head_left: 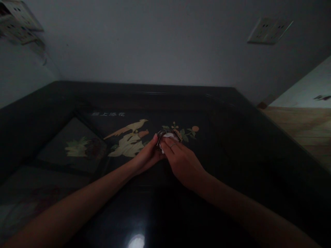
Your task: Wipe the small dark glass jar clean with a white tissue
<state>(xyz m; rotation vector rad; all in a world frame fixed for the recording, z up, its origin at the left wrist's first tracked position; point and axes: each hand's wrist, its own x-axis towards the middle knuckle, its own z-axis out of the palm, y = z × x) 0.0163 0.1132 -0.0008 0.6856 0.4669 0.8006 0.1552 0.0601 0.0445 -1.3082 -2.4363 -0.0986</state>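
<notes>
In the head view, both hands meet over the middle of a dark glossy table [207, 213]. My left hand [148, 154] is closed round the left side of a small, dark, shiny round vessel [159, 133], its thumb at the rim. My right hand [184, 161], with a ring on one finger, presses a crumpled white wipe [169, 136] into the vessel's opening. Whether the wipe is paper or cloth I cannot tell. The dim light and my fingers hide most of the vessel, so its exact kind does not show.
The tabletop carries an inlaid bird picture [126, 137], flowers and pale lettering [108, 114]. It stands against a grey wall [144, 44] with sockets at right [270, 30] and left [19, 20]. Wooden floor [300, 124] shows at the right.
</notes>
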